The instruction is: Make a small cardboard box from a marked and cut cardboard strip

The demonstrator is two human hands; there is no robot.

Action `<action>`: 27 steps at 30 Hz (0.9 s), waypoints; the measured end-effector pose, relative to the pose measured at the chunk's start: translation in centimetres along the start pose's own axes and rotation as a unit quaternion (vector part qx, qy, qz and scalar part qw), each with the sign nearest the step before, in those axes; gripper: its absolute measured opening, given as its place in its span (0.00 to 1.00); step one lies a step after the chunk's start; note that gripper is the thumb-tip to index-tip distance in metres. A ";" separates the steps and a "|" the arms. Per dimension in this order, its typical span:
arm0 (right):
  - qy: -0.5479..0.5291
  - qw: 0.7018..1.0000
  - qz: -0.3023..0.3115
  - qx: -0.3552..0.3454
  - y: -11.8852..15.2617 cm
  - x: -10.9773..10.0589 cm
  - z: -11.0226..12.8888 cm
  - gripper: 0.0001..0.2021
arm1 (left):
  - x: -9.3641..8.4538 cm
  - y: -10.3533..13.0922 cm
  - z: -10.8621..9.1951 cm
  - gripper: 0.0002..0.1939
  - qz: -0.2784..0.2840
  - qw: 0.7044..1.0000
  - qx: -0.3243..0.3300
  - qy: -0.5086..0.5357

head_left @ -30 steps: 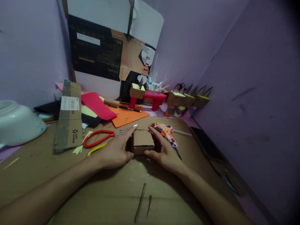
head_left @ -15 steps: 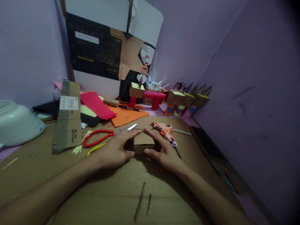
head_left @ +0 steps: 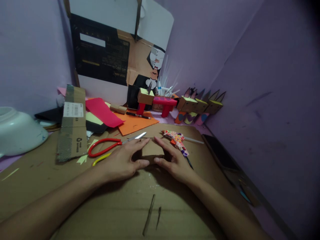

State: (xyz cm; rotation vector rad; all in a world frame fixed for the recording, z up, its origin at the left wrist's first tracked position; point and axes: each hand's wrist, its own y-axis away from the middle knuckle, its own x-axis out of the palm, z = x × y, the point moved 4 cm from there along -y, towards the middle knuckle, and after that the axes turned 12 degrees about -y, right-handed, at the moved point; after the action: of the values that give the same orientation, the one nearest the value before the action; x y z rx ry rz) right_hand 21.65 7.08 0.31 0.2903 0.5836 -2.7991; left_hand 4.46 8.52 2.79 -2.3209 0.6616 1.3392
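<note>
A small brown cardboard box (head_left: pixel 152 148) sits on the cardboard sheet between my hands. My left hand (head_left: pixel 125 160) grips its left side, thumb at the front lower edge and fingers at the back. On the right side my right hand (head_left: pixel 173 160) holds it the same way. Red-handled scissors (head_left: pixel 105 146) lie just left of my left hand, partly over a yellow handle (head_left: pixel 101 159). Beyond my right hand lies a floral-patterned glue gun (head_left: pixel 176 138) with a clear stick in its back.
A white bowl (head_left: pixel 20 133) and a cardboard strip (head_left: pixel 72 133) are at the left. Coloured paper (head_left: pixel 137 122), a pen and several cardboard figures stand or lie behind. A dark phone-like object (head_left: pixel 220 151) is at the right, and two thin scraps (head_left: pixel 150 213) lie in front.
The box has tilted or turned slightly between my hands, so less of its front face shows. My left thumb has moved a little to the right across its front.
</note>
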 end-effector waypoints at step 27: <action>0.103 0.993 0.041 -0.033 0.0 -0.3 -0.2 0.34 | 0.9 0.3 0.4 0.32 -0.052 0.995 0.024 -0.077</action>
State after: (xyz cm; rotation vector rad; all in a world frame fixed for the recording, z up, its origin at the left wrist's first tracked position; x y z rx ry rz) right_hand 21.94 7.24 0.21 0.5812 0.6914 -2.6829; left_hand 4.39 8.31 1.79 -2.1574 0.5121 1.4196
